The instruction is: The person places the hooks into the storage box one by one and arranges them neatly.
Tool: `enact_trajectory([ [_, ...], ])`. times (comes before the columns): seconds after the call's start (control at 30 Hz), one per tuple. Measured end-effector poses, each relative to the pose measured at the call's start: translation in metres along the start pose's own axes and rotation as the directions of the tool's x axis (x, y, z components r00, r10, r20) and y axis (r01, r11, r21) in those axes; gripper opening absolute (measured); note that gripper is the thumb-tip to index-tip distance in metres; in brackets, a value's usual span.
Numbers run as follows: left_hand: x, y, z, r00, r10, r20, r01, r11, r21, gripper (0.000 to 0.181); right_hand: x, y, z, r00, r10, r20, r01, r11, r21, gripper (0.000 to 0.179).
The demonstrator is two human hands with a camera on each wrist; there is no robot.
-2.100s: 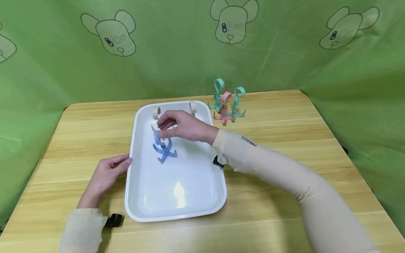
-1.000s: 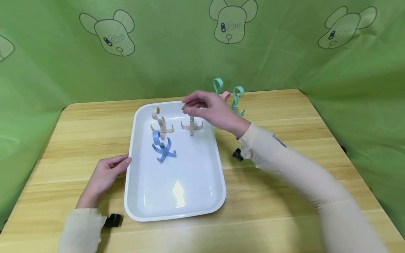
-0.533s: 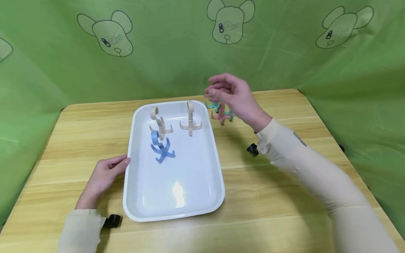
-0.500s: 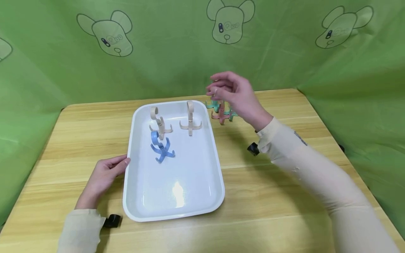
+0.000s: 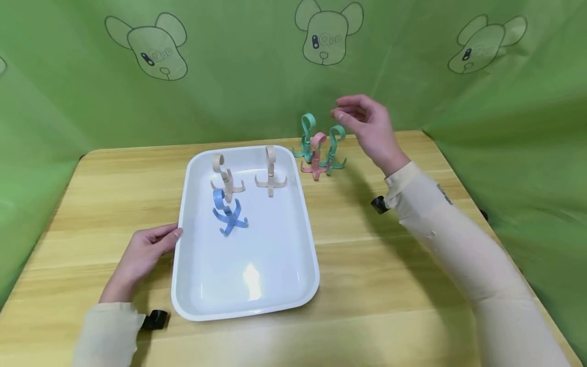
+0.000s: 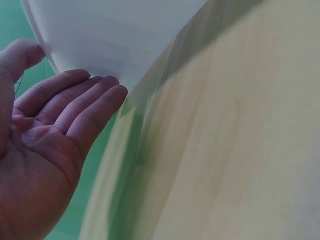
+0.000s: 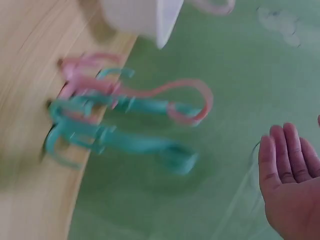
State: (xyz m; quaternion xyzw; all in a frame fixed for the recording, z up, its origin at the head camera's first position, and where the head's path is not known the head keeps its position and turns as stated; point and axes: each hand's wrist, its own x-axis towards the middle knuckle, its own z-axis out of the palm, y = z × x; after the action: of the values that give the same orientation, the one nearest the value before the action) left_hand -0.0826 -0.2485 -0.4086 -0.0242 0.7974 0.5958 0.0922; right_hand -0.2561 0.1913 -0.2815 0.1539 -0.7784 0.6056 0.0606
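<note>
In the head view my left hand [image 5: 144,252] touches the left side of a white tray [image 5: 314,270]. Its straight fingers rest on the outer wall, and the thumb tip is at the rim, as the left wrist view also shows. My right hand [image 5: 367,127] is raised over the back of the table with fingers loosely bent and nothing in them. Just left of it stand a pink four-pronged hanging hook [image 5: 316,155], a green hook [image 5: 306,137] and another green hook [image 5: 335,148]. Inside the tray stand a blue hook [image 5: 230,218], a beige hook [image 5: 227,184] and a second beige hook [image 5: 270,176].
The wooden table [image 5: 367,295] carries the tray left of centre, with bare wood to its right. A green curtain [image 5: 238,102] with printed bear heads rises behind the table's back edge. Dark wrist cameras [image 5: 156,319] stick out below each wrist.
My right hand has moved from over the blue hook in the tray, rightward and back past the pink and green hooks. The left hand stays at the tray's side.
</note>
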Motion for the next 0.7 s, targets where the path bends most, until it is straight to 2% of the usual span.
enact_trajectory([
  [0.17,0.0,0.002,-0.001,1.0,-0.004,0.003,0.004,1.0,-0.02,0.052,0.009,0.022,-0.017,1.0,0.018,-0.015,-0.018,1.0,-0.012,0.035],
  [0.37,0.0,0.003,0.0,1.0,-0.009,0.001,0.009,1.0,-0.018,0.051,0.014,0.044,-0.032,0.998,0.067,0.007,-0.067,0.998,0.004,0.04],
  [0.7,0.0,0.003,0.001,1.0,-0.015,-0.009,0.015,1.0,-0.025,0.051,0.022,0.072,-0.035,0.984,0.143,0.105,-0.144,0.99,0.001,0.046],
])
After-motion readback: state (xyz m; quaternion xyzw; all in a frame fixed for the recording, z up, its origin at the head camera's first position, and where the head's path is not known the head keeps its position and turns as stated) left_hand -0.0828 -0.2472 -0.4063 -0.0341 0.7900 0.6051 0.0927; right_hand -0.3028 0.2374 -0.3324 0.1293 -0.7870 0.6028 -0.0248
